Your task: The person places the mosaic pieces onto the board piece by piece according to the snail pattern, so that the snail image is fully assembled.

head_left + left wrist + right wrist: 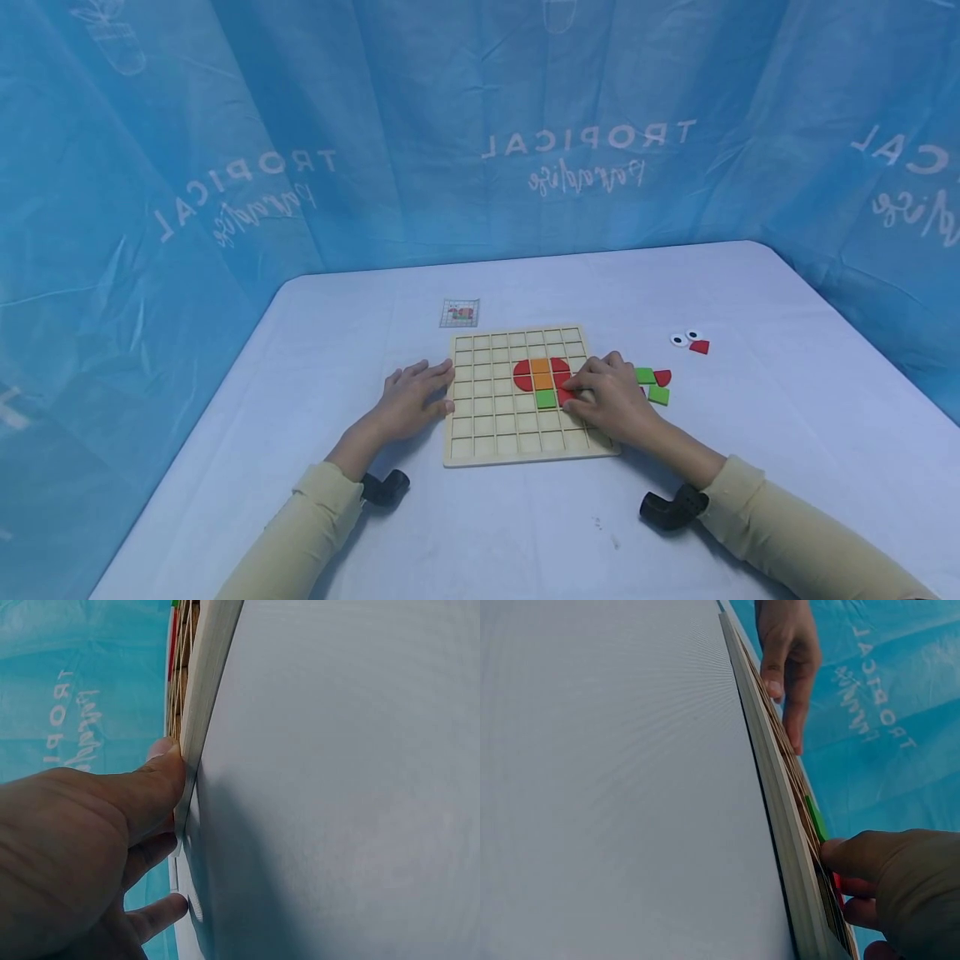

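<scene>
A square wooden grid board (483, 425) lies on the table, with two orange square tiles (541, 382), red curved tiles (522, 368) and a green square tile (546, 399) set in its cells. My right hand (611, 398) reaches over the board's right side. Its thumb and index finger pinch a red tile (564, 397) beside the green one; the hand partly hides this tile. At the board's left edge rests my left hand (411, 400), fingers spread and thumb touching the rim. The left wrist view shows that thumb (161, 776) against the board's side.
Beyond the board lies a small pattern card (459, 313). To the right, loose green tiles (659, 395) and a red tile (662, 377) lie near the right hand. Farther back are two round eye pieces (693, 335) and another red tile (699, 347). Blue curtains hang behind the white-covered table (525, 533).
</scene>
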{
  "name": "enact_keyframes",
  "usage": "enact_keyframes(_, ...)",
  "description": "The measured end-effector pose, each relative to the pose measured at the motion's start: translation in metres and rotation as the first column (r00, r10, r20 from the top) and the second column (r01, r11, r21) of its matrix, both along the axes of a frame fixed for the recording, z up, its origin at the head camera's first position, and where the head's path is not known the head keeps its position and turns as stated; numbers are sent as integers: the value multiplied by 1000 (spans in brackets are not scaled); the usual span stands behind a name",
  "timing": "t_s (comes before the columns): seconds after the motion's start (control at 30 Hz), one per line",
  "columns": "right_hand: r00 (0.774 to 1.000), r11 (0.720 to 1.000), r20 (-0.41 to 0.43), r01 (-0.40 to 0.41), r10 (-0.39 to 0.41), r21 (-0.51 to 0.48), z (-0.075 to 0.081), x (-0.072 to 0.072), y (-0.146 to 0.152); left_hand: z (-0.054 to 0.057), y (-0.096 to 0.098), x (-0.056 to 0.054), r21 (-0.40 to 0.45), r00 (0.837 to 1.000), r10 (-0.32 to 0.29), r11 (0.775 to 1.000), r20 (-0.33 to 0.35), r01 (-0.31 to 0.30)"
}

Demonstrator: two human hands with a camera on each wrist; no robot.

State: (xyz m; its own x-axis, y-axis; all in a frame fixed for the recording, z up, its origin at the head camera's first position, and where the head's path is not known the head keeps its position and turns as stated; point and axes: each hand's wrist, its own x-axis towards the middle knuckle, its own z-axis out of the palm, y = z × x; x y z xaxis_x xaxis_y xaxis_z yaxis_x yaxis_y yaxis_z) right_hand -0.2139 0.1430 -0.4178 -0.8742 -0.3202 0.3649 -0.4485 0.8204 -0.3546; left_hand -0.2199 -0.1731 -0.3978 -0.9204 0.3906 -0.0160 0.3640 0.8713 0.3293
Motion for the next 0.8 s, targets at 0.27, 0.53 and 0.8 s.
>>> enact_keyframes(0.27,1000,1000,23,1,-1,-2,0,1,1,1,0,0,-3,1000,-3,1000,2,3)
enact_keyframes(0.53,999,1000,42,-15,16,-10,0,2,2,1,0,0,-2,1000,-8,1000,9,8)
enact_keyframes(0.8,996,998,75,49,-45,-50,5,2,15,1,0,0,6,1000,-8,1000,8,8)
